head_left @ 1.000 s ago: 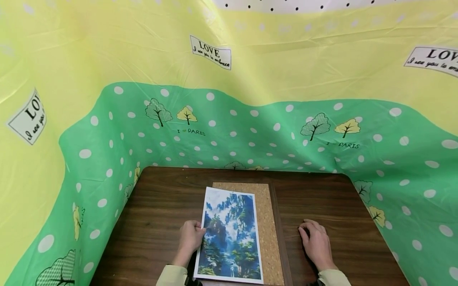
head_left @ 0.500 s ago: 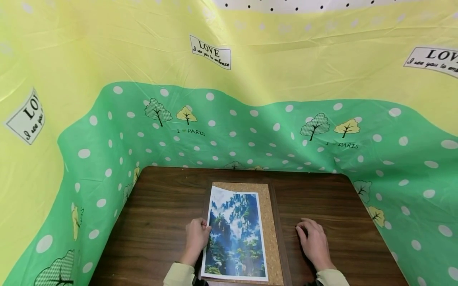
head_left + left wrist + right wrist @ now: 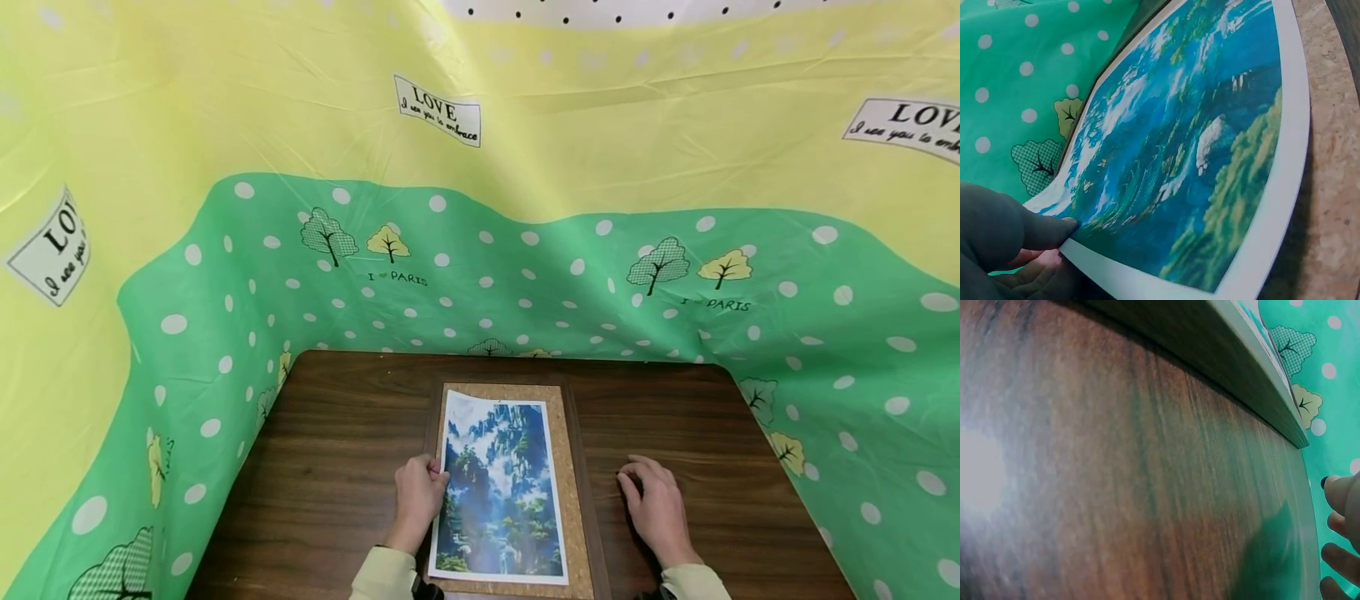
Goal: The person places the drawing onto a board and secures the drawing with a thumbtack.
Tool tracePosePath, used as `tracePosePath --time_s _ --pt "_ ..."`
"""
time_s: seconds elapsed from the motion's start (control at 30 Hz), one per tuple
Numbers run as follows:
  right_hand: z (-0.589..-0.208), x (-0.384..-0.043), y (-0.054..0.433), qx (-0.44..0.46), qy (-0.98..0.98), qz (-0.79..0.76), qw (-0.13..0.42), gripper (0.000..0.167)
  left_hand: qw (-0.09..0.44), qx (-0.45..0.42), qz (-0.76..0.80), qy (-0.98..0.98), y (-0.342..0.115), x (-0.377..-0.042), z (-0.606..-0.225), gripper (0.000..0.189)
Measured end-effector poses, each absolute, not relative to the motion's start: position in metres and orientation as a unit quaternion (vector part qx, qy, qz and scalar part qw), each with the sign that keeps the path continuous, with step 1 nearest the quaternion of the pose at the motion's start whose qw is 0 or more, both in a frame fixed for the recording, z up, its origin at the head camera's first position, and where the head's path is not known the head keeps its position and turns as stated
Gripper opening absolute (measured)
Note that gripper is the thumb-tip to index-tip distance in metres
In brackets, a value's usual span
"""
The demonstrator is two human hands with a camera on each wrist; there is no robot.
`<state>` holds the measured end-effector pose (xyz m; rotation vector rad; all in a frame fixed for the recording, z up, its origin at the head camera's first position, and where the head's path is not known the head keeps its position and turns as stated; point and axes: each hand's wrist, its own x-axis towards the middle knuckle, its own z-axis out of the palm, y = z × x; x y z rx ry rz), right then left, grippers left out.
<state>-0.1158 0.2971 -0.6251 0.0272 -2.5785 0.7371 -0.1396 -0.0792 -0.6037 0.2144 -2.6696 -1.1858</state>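
A printed landscape picture (image 3: 498, 492), blue mountains and trees with a white border, lies over a wood-framed cork board (image 3: 576, 525). My left hand (image 3: 420, 496) pinches the print's left edge between thumb and fingers. In the left wrist view that part of the print (image 3: 1166, 162) curves up, and bare cork (image 3: 1335, 150) shows along its far side. My right hand (image 3: 657, 508) rests at the table to the right of the board, fingers curled. In the right wrist view a small black thing (image 3: 1324, 482) shows at its fingertip, too small to tell its kind.
The dark wooden table (image 3: 337, 450) spreads to both sides of the board. A green and yellow patterned curtain (image 3: 487, 275) hangs around its back and sides. The board's raised frame edge (image 3: 1241, 381) runs beside the right hand.
The left hand has shifted the print to the right, so it lies more squarely over the cork board, with a narrower cork strip showing at right. The right hand has hardly moved.
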Motion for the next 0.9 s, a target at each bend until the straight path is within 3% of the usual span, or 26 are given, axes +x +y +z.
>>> tracePosePath --time_s 0.4,0.9 --pt "-0.623 -0.117 0.292 0.02 -0.932 0.272 0.237 0.008 0.08 0.098 -0.377 -0.917 -0.071 -0.143 -0.599 0.032" --pt "-0.618 -0.121 0.284 0.031 -0.929 0.279 0.24 0.008 0.068 0.108 -0.358 -0.925 -0.067 -0.148 -0.601 0.04"
